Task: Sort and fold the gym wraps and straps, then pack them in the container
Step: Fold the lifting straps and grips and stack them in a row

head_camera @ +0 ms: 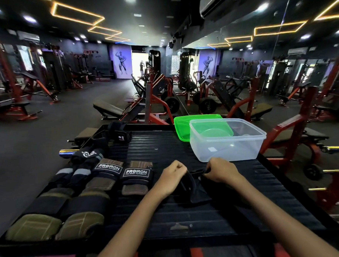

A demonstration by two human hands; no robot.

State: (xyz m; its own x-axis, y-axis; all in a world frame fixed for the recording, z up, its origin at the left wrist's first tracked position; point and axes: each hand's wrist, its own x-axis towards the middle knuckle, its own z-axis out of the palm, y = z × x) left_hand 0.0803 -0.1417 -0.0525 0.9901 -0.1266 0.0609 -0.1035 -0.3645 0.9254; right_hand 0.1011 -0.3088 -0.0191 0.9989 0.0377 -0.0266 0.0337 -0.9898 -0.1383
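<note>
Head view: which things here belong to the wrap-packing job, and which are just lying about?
Job:
- black strap, held by left hand and right hand
- PROIRON wraps
- olive pads
- clear container
- green lid

Lying about:
- weight benches
- chrome bar

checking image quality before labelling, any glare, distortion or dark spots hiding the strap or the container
Head view: wide-angle bending curves the platform edges; dim light leaves the black strap, pinched by left hand and right hand, hard to separate from the dark surface; small glints on the clear container, contents still readable as empty.
</note>
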